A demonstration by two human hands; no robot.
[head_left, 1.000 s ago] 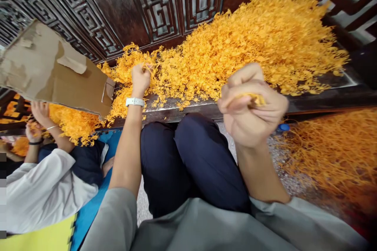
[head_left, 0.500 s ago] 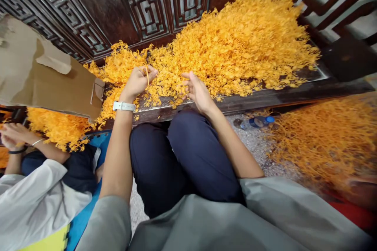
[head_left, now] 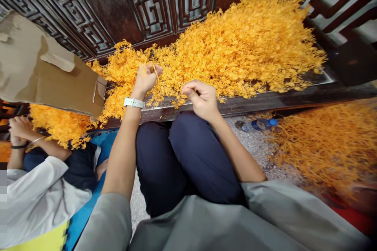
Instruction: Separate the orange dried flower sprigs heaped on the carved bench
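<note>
My left hand (head_left: 146, 79), with a pale watch on its wrist, is closed on a thin orange plastic strip (head_left: 156, 73) that sticks out by the thumb. It hovers over the smaller left part of a heap of orange plastic pieces (head_left: 241, 43) with curled, branching ends. My right hand (head_left: 202, 97) is curled in a pinch above the front edge of the wooden bench (head_left: 265, 100). Whatever its fingertips may hold is hidden. A gap separates the two hands.
A torn cardboard box (head_left: 67, 86) stands at the left end of the bench. Beyond it, a co-worker's hands (head_left: 22, 128) are clasped close together. Plain orange strands (head_left: 321, 141) are piled at the right, near a bottle (head_left: 259, 124) on the floor.
My right hand has gone from spread fingers to a closed pinch. My left hand has shifted slightly right and still holds the strip. The co-worker's hands have risen a little.
</note>
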